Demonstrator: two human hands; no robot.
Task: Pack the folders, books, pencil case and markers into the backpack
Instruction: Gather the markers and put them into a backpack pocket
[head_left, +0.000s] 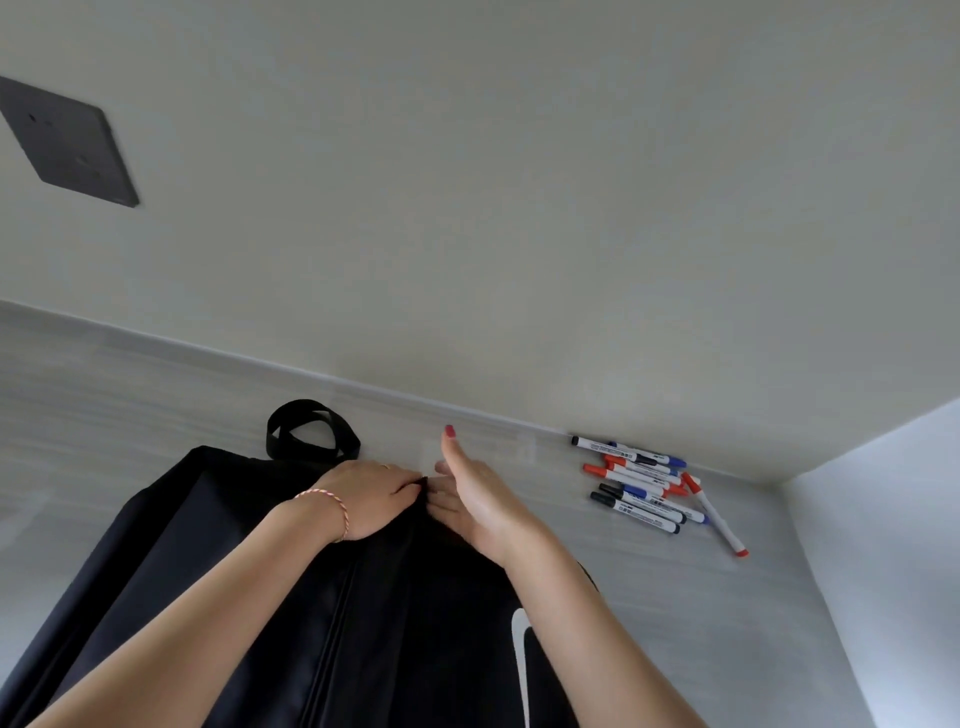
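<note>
Backpack (218, 561) position: laid flat on the grey table (130, 395), near the wall, with its carry loop (311, 428) pointing away from the person. In the head view, the zip line is seen running down the middle of the black fabric. Whether the main compartment is shut or partly open cannot be told, since both hands cover the top end.

Progress is judged as early or mid-task. Markers (649, 488) are seen lying in a loose pile on the table, well apart from the bag on its right, so they are not yet packed. Folders, books and pencil case are not in view; whether they are inside cannot be told.

Left hand (371, 499): fingers are curled down onto the top of the bag, apparently pinching a small dark part at the zip end. Right hand (475, 501): held edge-on beside the left, thumb raised, fingers hidden; its grasp cannot be determined.
</note>
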